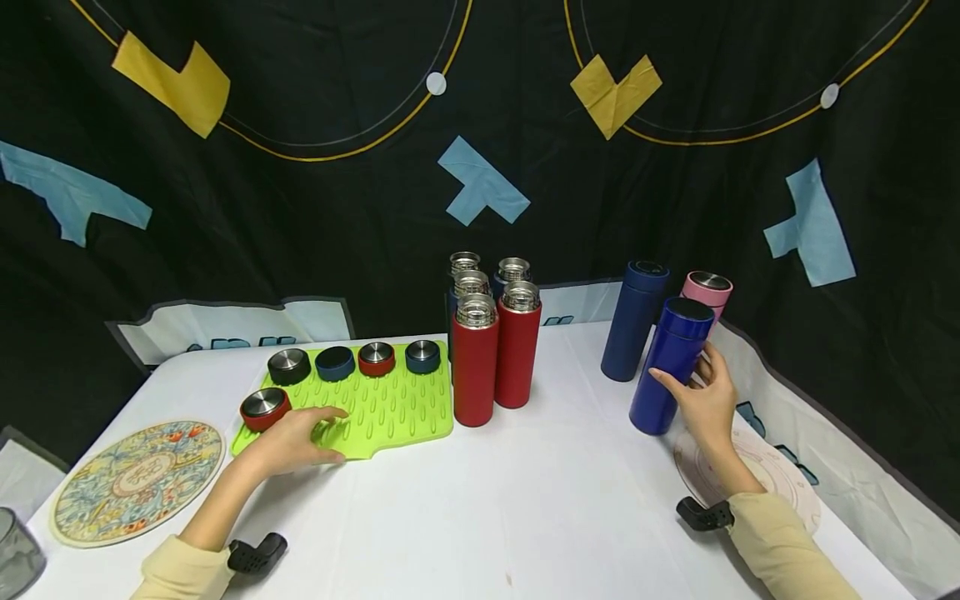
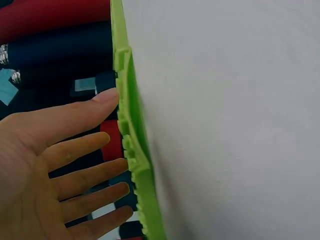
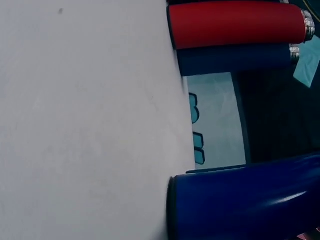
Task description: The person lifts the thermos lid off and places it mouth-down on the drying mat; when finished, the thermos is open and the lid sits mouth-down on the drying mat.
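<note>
My right hand [image 1: 705, 404] holds a shiny blue thermos bottle [image 1: 667, 367] at its side, thumb across the front and the other fingers by the right flank. This capped bottle also fills the lower right of the right wrist view, its base close to the white tabletop. My left hand [image 1: 296, 440] is at the front of a bright green drying mat [image 1: 393, 412], fingers spread and holding nothing. In the left wrist view its thumb and fingertips reach the mat's edge. Just behind it sits a red lid [image 1: 266, 408] with a steel top.
More bottle lids, including a black lid [image 1: 288, 365], line the mat's back. Uncapped red bottles [image 1: 476, 367] stand mid-table before navy ones. A capped navy bottle [image 1: 633, 321] and pink bottle [image 1: 707, 289] stand at right. Round placemats [image 1: 138, 483] lie at both sides; a glass [image 1: 17, 554] is front left.
</note>
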Tool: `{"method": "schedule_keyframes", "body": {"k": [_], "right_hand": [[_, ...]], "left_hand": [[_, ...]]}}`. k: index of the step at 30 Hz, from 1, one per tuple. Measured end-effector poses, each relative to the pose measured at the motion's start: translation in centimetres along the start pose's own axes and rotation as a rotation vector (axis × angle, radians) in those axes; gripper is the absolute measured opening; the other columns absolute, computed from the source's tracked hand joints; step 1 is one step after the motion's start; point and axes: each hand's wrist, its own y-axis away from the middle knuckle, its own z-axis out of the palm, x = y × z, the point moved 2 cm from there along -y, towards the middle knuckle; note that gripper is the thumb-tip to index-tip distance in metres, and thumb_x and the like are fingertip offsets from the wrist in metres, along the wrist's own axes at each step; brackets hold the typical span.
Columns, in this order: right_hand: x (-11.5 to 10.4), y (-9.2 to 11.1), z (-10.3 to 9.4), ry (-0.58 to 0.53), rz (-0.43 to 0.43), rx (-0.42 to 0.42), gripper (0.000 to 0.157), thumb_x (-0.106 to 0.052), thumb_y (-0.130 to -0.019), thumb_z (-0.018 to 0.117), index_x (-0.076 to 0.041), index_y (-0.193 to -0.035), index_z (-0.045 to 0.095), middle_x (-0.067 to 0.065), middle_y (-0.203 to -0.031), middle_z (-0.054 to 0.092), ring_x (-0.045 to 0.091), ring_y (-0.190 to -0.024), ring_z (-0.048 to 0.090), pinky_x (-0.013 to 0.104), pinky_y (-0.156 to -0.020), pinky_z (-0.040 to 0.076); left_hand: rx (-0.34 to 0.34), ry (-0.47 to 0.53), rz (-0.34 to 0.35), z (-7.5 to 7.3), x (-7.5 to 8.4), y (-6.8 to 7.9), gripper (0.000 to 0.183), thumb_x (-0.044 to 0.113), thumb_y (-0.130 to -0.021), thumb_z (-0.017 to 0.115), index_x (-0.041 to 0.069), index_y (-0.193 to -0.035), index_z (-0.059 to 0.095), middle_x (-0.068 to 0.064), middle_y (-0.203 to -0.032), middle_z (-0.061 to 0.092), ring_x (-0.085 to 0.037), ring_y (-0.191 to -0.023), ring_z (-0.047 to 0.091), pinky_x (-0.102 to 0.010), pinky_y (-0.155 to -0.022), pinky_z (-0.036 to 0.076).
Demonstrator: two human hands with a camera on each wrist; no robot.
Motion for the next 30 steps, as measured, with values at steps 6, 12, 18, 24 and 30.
{"method": "schedule_keyframes", "body": {"k": [6, 12, 18, 24, 30], "right_hand": [[-1.9, 0.9, 0.1, -0.012, -0.007, -0.027, 0.083, -0.02, -0.076, 0.084, -0.017, -0.146, 0.041, 0.01, -0.135, 0.056, 0.026, -0.12, 0.056, 0.03, -0.094, 0.05], [-4.5, 2.8, 0.7, -0.003, -0.057, -0.104, 0.083, -0.016, -0.076, 0.084, -0.012, -0.146, 0.041, 0.012, -0.133, 0.057, 0.026, -0.116, 0.058, 0.017, -0.087, 0.05], [-7.2, 4.9, 1.7, 0.016, -0.211, -0.202, 0.08, -0.01, -0.072, 0.086, -0.005, -0.141, 0.046, 0.015, -0.13, 0.059, 0.016, -0.111, 0.061, 0.01, -0.083, 0.048], [-12.0, 7.6, 2.7, 0.021, -0.36, -0.272, 0.079, 0.004, -0.063, 0.088, 0.004, -0.132, 0.051, 0.022, -0.118, 0.064, -0.011, -0.099, 0.054, 0.014, -0.08, 0.051], [-13.8, 8.8, 4.2, 0.005, -0.479, -0.342, 0.079, 0.007, -0.056, 0.089, 0.007, -0.127, 0.055, 0.021, -0.116, 0.065, 0.014, -0.105, 0.063, 0.026, -0.082, 0.055]], "left_hand": [[0.04, -0.011, 0.071, -1.2, 1.7, -0.2, 0.059, 0.02, -0.073, 0.084, -0.002, -0.123, 0.061, -0.019, -0.121, 0.062, -0.041, -0.114, 0.056, -0.056, -0.094, 0.046], [0.114, 0.0, 0.095, -2.3, 4.2, -0.6, 0.059, 0.026, -0.077, 0.082, 0.003, -0.127, 0.06, -0.018, -0.125, 0.061, -0.039, -0.118, 0.054, -0.057, -0.096, 0.044], [0.18, 0.004, 0.122, -2.8, 7.1, -0.9, 0.066, 0.033, -0.078, 0.081, 0.011, -0.134, 0.055, -0.015, -0.131, 0.057, -0.038, -0.121, 0.05, -0.059, -0.095, 0.044], [0.228, 0.037, 0.19, -3.2, 9.4, -1.2, 0.069, 0.032, -0.079, 0.081, 0.013, -0.138, 0.052, -0.012, -0.137, 0.052, -0.036, -0.125, 0.047, -0.058, -0.096, 0.044], [0.254, 0.105, 0.247, -3.3, 11.6, -1.6, 0.073, 0.033, -0.077, 0.082, 0.019, -0.141, 0.048, -0.01, -0.14, 0.049, -0.033, -0.127, 0.045, -0.059, -0.093, 0.046]]}}
